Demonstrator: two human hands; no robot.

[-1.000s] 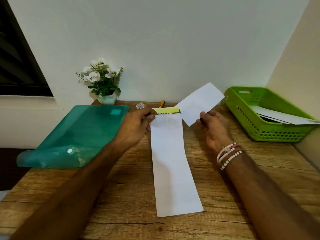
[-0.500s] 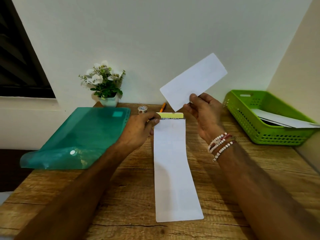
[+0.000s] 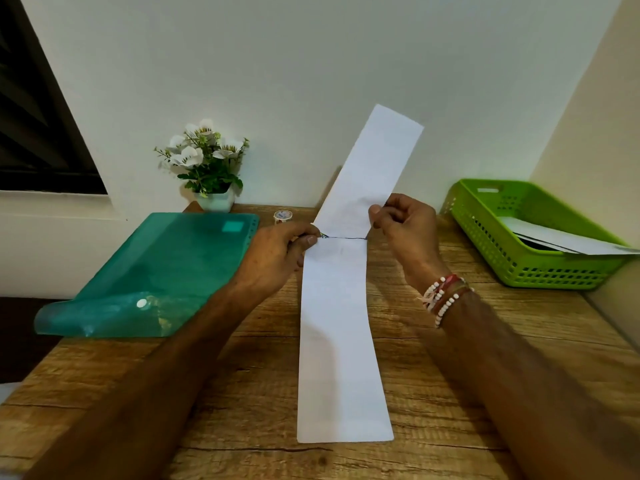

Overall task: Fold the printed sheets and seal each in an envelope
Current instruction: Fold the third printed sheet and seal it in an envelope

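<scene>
desk (image 3: 450,358) of rough wood carries it all. on it the long white envelope (image 3: 341,341) lies flat in the middle, its long axis running straight away from me, closed end nearest and mouth at the far end. above that mouth stands the folded sheet (image 3: 375,168), a narrow strip raised nearly upright and leaning to the right, with its lower short edge meeting the mouth and its long axis roughly in line with the envelope's. my left hand (image 3: 277,258) pinches the far left corner of the envelope at the mouth, thumb against curled fingers. my right hand (image 3: 405,226) pinches the sheet low on its right edge, fingers curled around it. i judge both papers very light, thin and floppy. the envelope already bows a little along its length, and the sheet would buckle if pushed from the top, so a grip low down near the entering edge looks wise, with the mouth held at its corner. whether the sheet's edge is inside the mouth, i cannot tell. off to the sides sit a teal plastic folder (image 3: 166,271), a green basket (image 3: 519,268) with papers in it, and a tape roll (image 3: 283,216).
</scene>
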